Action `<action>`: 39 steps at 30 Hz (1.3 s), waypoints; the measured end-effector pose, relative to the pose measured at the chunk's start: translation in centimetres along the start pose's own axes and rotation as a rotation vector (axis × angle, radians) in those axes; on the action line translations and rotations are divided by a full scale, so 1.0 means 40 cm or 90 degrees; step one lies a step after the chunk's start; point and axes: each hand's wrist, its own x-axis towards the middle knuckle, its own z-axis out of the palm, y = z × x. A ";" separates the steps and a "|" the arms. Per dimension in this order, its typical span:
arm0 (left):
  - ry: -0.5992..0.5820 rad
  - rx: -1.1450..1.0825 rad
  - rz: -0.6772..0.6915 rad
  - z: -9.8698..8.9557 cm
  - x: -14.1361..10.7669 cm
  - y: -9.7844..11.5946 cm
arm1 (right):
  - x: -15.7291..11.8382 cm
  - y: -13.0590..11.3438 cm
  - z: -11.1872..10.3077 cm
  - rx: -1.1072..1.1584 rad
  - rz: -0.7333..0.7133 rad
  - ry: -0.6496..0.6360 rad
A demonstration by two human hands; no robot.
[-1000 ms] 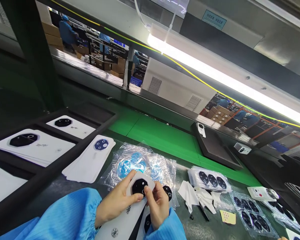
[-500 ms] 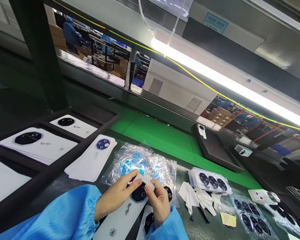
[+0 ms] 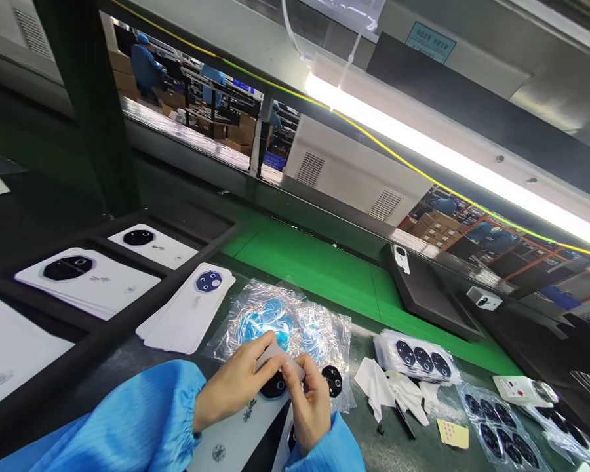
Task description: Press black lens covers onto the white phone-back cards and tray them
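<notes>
My left hand [image 3: 243, 380] is closed on the top end of a white panel [image 3: 240, 436] that carries a dark round camera piece [image 3: 274, 385] and small printed marks. My right hand [image 3: 309, 400] pinches the same top edge from the other side, and the two thumbs nearly meet above the dark piece. The fingers hide part of it. Beneath my right hand lies a second white panel, mostly covered. Just right of my right hand is a loose black disc [image 3: 332, 381]. Behind both hands lie clear plastic bags [image 3: 265, 318] with blue pieces inside.
On the left are a stack of white panels [image 3: 189, 314] and a black tray [image 3: 86, 335] with more panels. To the right lie white cloths [image 3: 374, 387], packs of black discs [image 3: 417, 357], a yellow note [image 3: 453, 433] and a white bottle [image 3: 518, 391]. A green belt [image 3: 314, 262] runs behind.
The view has shifted slightly. The top end of the held panel looks more tilted, and the fingers of both hands now cover more of the dark camera piece.
</notes>
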 end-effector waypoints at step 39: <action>-0.005 -0.405 -0.145 0.014 0.020 -0.032 | 0.017 0.058 -0.005 0.304 0.240 -0.122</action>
